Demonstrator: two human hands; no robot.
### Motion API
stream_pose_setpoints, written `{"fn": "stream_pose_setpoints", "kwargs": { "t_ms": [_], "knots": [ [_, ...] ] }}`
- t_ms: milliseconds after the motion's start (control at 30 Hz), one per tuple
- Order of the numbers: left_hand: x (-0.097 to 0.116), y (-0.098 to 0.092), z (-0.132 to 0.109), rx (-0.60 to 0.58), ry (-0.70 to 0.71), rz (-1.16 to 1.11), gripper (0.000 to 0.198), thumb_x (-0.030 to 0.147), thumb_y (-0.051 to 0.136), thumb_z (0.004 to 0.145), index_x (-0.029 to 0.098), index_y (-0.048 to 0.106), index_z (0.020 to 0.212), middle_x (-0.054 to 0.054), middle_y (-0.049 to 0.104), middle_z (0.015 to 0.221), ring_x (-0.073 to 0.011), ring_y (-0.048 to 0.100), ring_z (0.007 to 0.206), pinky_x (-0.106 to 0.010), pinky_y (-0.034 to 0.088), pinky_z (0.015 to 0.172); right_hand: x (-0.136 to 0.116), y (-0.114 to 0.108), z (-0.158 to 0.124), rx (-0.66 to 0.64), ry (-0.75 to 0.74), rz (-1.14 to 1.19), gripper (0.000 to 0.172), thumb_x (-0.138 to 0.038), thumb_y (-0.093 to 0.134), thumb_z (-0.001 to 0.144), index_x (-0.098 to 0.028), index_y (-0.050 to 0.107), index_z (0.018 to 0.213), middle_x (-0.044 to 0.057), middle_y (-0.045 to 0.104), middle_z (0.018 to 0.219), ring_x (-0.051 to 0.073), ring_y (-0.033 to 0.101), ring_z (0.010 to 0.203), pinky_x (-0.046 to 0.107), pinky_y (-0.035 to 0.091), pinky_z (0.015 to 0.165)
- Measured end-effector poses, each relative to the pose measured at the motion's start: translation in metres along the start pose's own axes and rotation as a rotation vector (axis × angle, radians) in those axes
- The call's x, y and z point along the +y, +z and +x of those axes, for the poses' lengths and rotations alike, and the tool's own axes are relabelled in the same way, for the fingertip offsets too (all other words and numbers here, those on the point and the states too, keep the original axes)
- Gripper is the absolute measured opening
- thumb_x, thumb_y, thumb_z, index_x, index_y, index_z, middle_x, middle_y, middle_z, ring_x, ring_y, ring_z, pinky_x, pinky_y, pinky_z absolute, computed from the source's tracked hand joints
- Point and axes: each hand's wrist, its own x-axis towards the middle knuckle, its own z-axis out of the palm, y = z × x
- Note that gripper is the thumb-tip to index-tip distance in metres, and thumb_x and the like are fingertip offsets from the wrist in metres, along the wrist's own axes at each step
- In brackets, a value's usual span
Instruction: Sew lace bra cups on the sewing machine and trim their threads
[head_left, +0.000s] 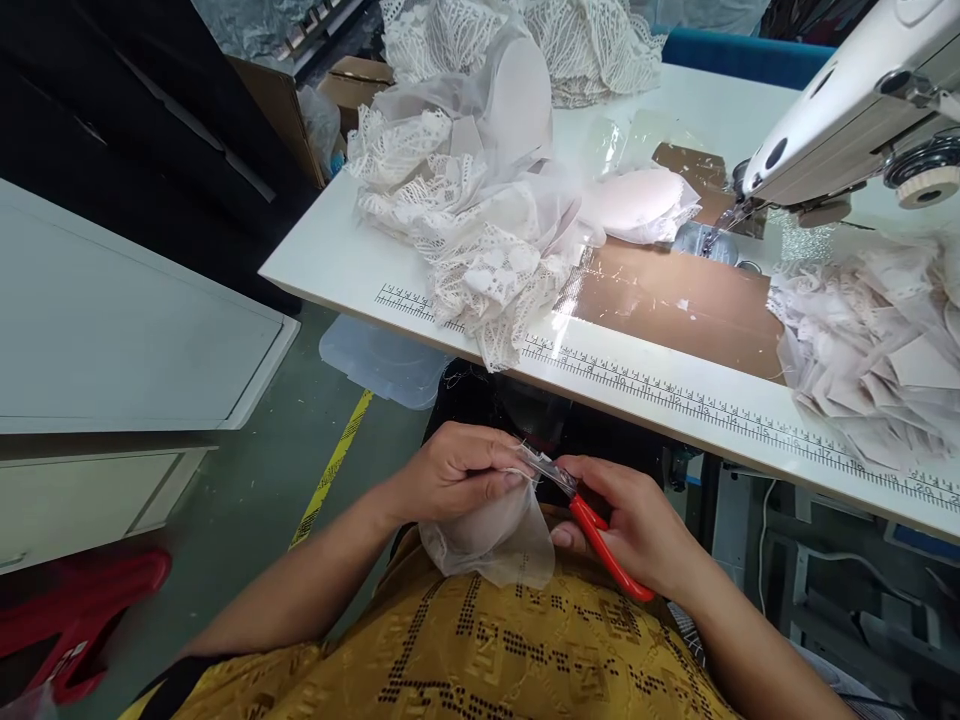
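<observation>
My left hand (454, 470) is closed, pinching the top edge of a small white padded fabric piece (491, 540) that hangs over my lap. My right hand (637, 525) is closed around red-handled thread snips (600, 535). Their metal tips touch the fabric edge right beside my left fingertips. Both hands are below the front edge of the sewing table (345, 265), above my yellow patterned garment.
On the table lie a heap of white lace pieces (465, 210), a pile of pale cut pieces (870, 350) at right, and a sewing machine (847, 110). A printed ruler (675, 385) runs along the front edge. A white cabinet (127, 330) stands left; a red object (75, 610) lies on the floor.
</observation>
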Motion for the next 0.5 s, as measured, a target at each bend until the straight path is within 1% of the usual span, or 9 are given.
{"fn": "stream_pose_setpoints", "kwargs": {
  "t_ms": [167, 333, 500],
  "knots": [
    [-0.0004, 0.0014, -0.0007, -0.003, -0.007, 0.009, 0.016, 0.019, 0.059, 0.090, 0.016, 0.073, 0.097, -0.010, 0.075, 0.092, -0.0160, 0.071, 0.082, -0.022, 0.056, 0.072, -0.0006, 0.0017, 0.0001, 0.000, -0.018, -0.004, 0.037, -0.047, 0.068, 0.081, -0.021, 0.061, 0.107, 0.003, 0.065, 0.086, 0.017, 0.059, 0.074, 0.025, 0.045, 0.068],
    [-0.0004, 0.0011, -0.0010, 0.005, 0.011, 0.006, 0.017, 0.015, 0.060, 0.088, 0.016, 0.073, 0.099, -0.009, 0.074, 0.091, -0.0156, 0.070, 0.083, -0.022, 0.056, 0.074, 0.0021, 0.0028, -0.0010, 0.007, -0.042, 0.013, 0.027, -0.045, 0.066, 0.083, -0.021, 0.061, 0.096, 0.001, 0.063, 0.078, 0.014, 0.055, 0.067, 0.023, 0.040, 0.061],
    [0.0012, 0.0016, -0.0020, -0.026, -0.011, 0.028, 0.019, 0.017, 0.058, 0.090, 0.017, 0.072, 0.102, -0.009, 0.074, 0.090, -0.0155, 0.070, 0.082, -0.022, 0.056, 0.073, 0.0086, 0.0057, -0.0054, 0.028, -0.047, -0.026, 0.022, -0.041, 0.063, 0.086, -0.020, 0.061, 0.092, -0.001, 0.060, 0.070, 0.012, 0.052, 0.059, 0.022, 0.036, 0.055]
  ]
}}
